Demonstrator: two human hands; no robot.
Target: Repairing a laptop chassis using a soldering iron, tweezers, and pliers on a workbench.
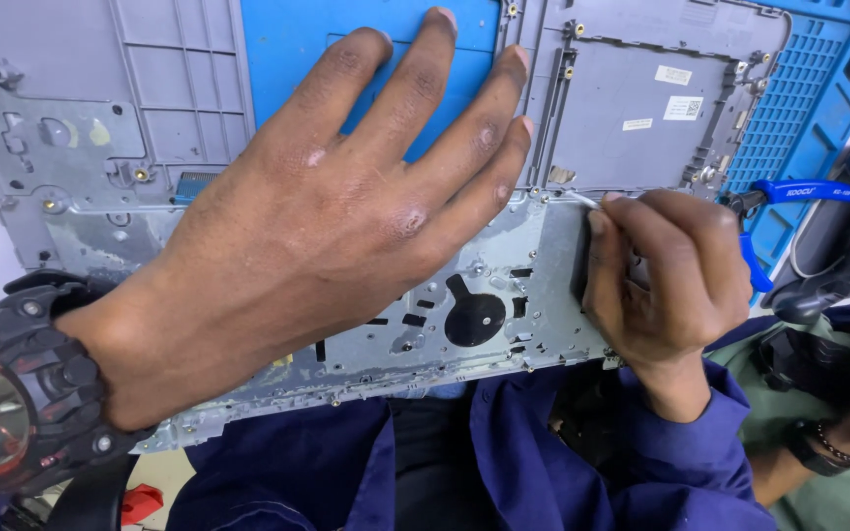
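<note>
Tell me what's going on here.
A person in a blue coat works on a grey laptop shell lying over a blue mat. The left hand lies flat, fingers spread, on its metal plate. The right hand is closed around a thin white stick, its tip at the plate's upper edge. Blue-handled pliers lie to the right.

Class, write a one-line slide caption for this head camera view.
Left hand spread flat on a grey laptop chassis while the right hand holds a thin tool at its metal plate.
</note>
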